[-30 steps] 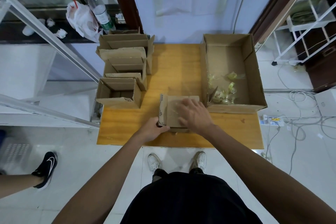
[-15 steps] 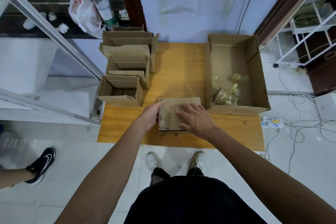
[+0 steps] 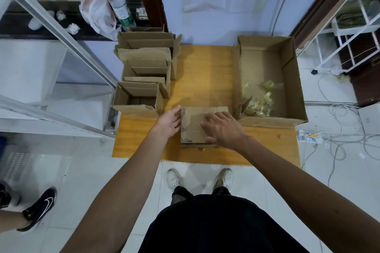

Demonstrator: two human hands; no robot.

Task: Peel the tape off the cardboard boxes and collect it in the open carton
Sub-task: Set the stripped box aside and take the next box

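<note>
Right grip (image 3: 223,129), fingers extended, presses the cardboard box (image 3: 193,118) top; left grip (image 3: 169,122), fingers straight, apparently touches its 9 o'clock side.

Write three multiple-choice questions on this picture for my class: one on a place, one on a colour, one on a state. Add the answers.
1. Where does the crumpled tape lie?
A. In the large carton on the right of the table
B. On the floor
C. Under the table

2. What colour is the table top?
A. White
B. Yellow-brown
C. Black

3. What state is the large carton in?
A. Taped shut
B. Open at the top
C. Flattened

Answers:
1 A: the pale crumpled strips sit on the carton's own floor.
2 B: the bare wood top is yellow-brown.
3 B: its inner walls and floor are in plain sight.
</note>
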